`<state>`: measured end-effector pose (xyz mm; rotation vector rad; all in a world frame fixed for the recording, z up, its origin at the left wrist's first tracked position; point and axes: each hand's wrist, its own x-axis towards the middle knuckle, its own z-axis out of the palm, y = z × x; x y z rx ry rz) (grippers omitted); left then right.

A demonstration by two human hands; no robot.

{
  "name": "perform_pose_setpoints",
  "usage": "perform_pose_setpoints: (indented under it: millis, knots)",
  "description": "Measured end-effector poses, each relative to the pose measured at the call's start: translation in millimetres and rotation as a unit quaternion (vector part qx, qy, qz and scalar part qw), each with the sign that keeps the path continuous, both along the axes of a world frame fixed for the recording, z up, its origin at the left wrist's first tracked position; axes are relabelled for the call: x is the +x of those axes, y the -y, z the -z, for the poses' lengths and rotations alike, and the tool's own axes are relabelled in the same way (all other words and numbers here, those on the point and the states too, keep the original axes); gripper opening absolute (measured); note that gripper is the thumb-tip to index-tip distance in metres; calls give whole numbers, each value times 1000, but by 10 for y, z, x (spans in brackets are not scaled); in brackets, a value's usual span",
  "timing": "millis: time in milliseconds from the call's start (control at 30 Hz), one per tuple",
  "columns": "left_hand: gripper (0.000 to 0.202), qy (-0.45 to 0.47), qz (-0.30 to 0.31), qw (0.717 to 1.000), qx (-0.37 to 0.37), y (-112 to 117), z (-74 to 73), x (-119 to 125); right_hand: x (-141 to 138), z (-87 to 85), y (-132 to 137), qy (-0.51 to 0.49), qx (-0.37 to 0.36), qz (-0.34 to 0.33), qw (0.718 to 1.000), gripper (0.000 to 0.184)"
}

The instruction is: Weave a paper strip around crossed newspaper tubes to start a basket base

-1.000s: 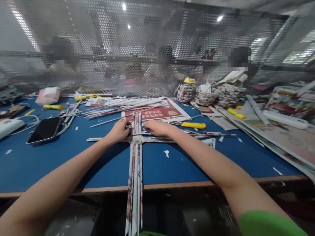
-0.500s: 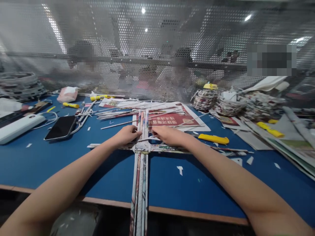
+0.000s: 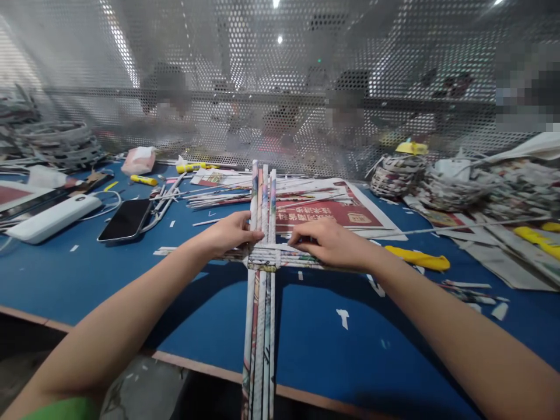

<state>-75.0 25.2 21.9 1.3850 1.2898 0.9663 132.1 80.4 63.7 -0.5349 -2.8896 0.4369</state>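
Holding, over the middle of a blue-topped, wood-edged desk (image 3: 328,359), a cross of slim, pale rolled-newspaper tubes (image 3: 263,256) flecked with printed colour. Pinching it narrowly with the left hand (image 3: 230,234), with thumb laid across the far tubes just beyond the crossing. Holding the right hand (image 3: 332,242) bent, with fingers curled narrow, at the right end of a flat white paper strip (image 3: 271,247); cannot tell whether gripping that strip or only pressing beside it.

Compared with half a second ago, brought the right hand lower, out over the right arm of the cross, and drew the strip closer against the crossing. Also seems to have tipped up the far ends, judging by how much higher they reach past the red-and-white printed sheet (image 3: 356,211). Reads as snugging a wrap round the crossing, probably not yet secured.

Points its long axis almost straight away from the body, toward the grey perforated metal screen (image 3: 245,35); overhangs the near edge of the desk at the closer end. Spreads its crosspiece left and right, roughly square to that axis, partly hidden by both hands.
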Motion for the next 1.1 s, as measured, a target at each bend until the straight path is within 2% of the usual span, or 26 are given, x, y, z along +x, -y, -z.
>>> perform_pose_setpoints:
  millis: [100, 200, 433, 600, 767, 867, 933, 1100]
  knots:
    - [29, 3, 1, 1000, 15, 31, -55, 28, 18, -64, 6, 20, -56, 28, 998, 20]
    - [29, -20, 1, 999, 27, 60, -93, 72, 11, -94, 34, 33, -71, 45, 996, 16]
    - [34, -93, -8, 993, 79, 31, 5, 87, -102, 15, 143, 11, -73, 61, 995, 12]
    - [35, -56, 19, 997, 57, 55, -21, 102, -124, 46, 134, 19, -87, 65, 994, 11]
    - [32, -35, 16, 999, 37, 88, -73, 139, -137, 64, 109, 32, -98, 91, 990, 12]
    - [32, -41, 16, 999, 24, 105, -79, 146, -152, 94, 107, 14, -126, 100, 987, 6]
    - [33, -26, 27, 999, 27, 120, -76, 150, -158, 102, 106, 18, -147, 104, 983, 10]
    - [40, 4, 51, 999, 14, 148, -64, 171, -160, 86, 90, 69, -166, 64, 982, 17]
